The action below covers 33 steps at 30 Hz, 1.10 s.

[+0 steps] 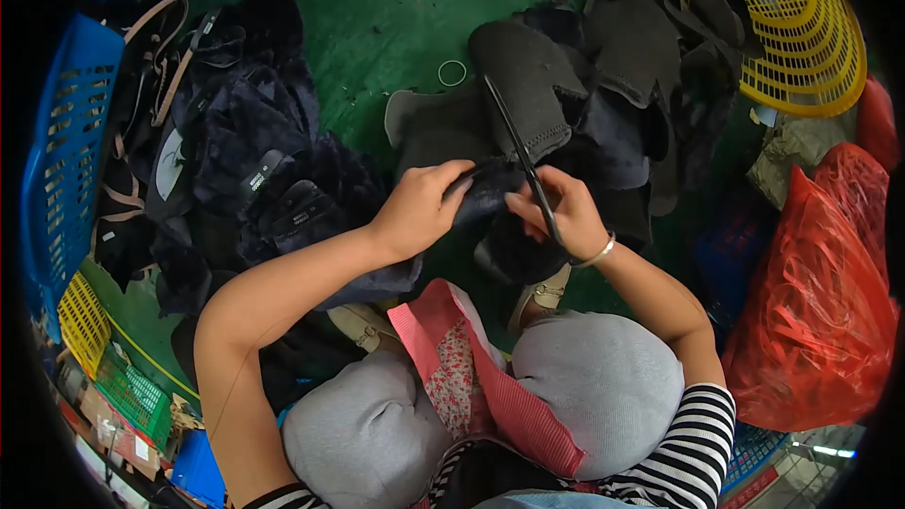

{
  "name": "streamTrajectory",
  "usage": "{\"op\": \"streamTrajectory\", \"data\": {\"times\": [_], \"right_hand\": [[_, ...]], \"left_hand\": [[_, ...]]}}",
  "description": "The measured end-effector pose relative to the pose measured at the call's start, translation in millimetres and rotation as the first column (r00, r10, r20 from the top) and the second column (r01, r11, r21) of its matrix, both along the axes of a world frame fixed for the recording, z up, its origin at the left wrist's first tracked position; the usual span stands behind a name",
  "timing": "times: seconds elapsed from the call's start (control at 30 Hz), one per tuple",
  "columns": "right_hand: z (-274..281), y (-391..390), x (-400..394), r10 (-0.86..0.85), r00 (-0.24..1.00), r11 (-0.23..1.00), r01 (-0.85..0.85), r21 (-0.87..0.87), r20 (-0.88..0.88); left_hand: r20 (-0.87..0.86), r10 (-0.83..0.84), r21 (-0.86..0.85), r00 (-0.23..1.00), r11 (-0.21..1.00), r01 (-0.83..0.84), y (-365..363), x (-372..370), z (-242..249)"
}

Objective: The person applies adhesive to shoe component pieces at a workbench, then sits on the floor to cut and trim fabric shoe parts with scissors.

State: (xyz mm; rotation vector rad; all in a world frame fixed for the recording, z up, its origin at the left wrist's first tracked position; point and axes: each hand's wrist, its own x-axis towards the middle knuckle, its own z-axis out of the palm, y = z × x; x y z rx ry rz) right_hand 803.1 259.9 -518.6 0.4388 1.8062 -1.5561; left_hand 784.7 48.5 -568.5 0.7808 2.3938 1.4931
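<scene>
My left hand (421,208) is closed, thumb and fingers pinching a dark plush fabric piece (485,196) in front of my knees. In my right hand (568,212) is a pair of long dark scissors (512,127), blades pointing up and away from me. The fabric piece stretches from my left fingers toward my right hand, its lower part hanging near my shoes. Just beyond my hands lies a pile of stitched grey-black fabric pieces (528,75). To the left spreads a heap of dark navy plush pieces (255,113), some with small labels.
A blue basket (61,160) stands at the left beside black pieces with beige straps. Yellow baskets (801,28) stand at the far right. A red plastic bag (811,311) sits by my right elbow. A thin ring (452,73) lies on the green floor (377,19).
</scene>
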Motion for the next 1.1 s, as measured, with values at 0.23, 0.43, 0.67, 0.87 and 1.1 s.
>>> {"op": "streamTrajectory", "data": {"times": [0.23, 0.43, 0.67, 0.87, 1.1], "right_hand": [[3, 44, 50, 0.386, 0.908, 0.911, -0.403, 0.091, 0.160], [0, 24, 37, 0.311, 0.923, 0.944, -0.328, 0.041, 0.227], [-1, 17, 26, 0.414, 0.909, 0.910, -0.415, 0.014, 0.044], [9, 26, 27, 0.308, 0.927, 0.938, -0.259, 0.230, -0.214], [-44, 35, -24, 0.224, 0.880, 0.734, 0.131, 0.667, -0.420]], "left_hand": [[0.726, 0.125, -0.126, 0.676, 0.991, -0.048, -16, 8, 23], [0.507, -0.013, 0.107, 0.862, 0.993, -0.048, -8, 30, 2], [0.884, -0.314, 0.349, 0.347, 0.936, -0.044, 4, 53, 49], [0.463, 0.026, -0.258, 0.886, 0.960, 0.107, -57, 44, 54], [-0.402, 0.051, -0.839, 0.914, 0.379, -0.390, -122, 25, 50]]}}
